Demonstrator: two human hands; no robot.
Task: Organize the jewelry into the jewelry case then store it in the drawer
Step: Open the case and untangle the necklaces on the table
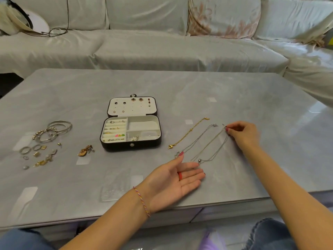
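A black jewelry case (131,145) lies open at the middle of the grey table (162,83), with earrings on its lid panel and rings in its left slots. Right of it lie a gold chain (189,132) and two silver necklaces, one (196,139) beside the gold chain and one (212,147) further right. My right hand (243,134) pinches the top end of the rightmost silver necklace. My left hand (178,179) lies palm up with straight fingers near the necklaces' lower ends and holds nothing.
Silver bangles (54,130), several rings and small gold pieces (36,152) lie at the table's left. A gold charm bracelet (86,150) sits left of the case. A clear plastic bag (115,184) lies near the front edge. A covered sofa (162,42) stands behind.
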